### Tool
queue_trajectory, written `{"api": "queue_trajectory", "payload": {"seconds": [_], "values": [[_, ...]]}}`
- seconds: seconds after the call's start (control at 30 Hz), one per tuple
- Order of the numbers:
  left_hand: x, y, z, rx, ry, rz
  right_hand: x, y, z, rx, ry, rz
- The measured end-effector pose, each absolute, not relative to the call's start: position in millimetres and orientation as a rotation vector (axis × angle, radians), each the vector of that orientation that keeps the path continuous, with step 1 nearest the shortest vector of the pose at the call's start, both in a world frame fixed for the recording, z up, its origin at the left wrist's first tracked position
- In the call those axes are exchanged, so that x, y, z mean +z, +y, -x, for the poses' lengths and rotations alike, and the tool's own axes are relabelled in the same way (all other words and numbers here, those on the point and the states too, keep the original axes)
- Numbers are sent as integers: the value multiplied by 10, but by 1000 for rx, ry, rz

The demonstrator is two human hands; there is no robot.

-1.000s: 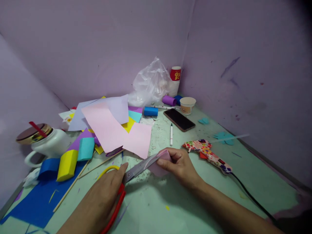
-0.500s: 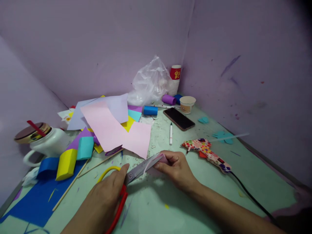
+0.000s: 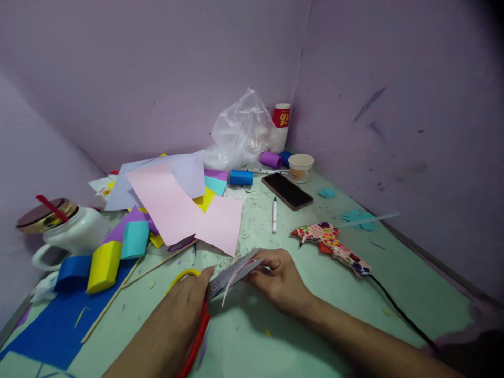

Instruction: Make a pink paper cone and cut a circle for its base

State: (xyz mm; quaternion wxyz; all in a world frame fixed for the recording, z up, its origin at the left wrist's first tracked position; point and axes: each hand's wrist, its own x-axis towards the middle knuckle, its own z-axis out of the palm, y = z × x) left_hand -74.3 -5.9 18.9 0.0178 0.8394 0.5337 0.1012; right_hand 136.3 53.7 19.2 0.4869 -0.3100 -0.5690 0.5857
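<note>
My left hand (image 3: 185, 307) is closed round the handles of scissors (image 3: 232, 274), one handle yellow and the other red. The blades point up and right, slightly apart, reaching the fingers of my right hand (image 3: 275, 275). Those fingers are pinched on a small piece of pink paper, mostly hidden behind the blades and fingertips. From the blades a thin pink strip (image 3: 229, 286) hangs down.
Pink sheets (image 3: 165, 205) lie over coloured paper at the back left, near a white mug (image 3: 81, 231). A marker (image 3: 274, 215), phone (image 3: 287, 191), paper bowl (image 3: 301, 167) and floral glue gun (image 3: 334, 247) with its cord lie to the right.
The scissors have moved slightly right across the pink paper, and the cut strip hangs longer and further left. The view has shifted a little.
</note>
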Motion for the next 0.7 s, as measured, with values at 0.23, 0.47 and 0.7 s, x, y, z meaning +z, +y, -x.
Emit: {"api": "queue_trajectory", "payload": {"seconds": [0.23,0.47,0.7], "values": [[146,-90,730,127,1764,-2465,159,530,-1344,1452,-1351,697],[76,-95,806,143,1752,-2545,157,517,-1353,1470,-1344,724],[56,-86,855,159,1737,-2633,149,515,-1356,1450,-1386,802]]}}
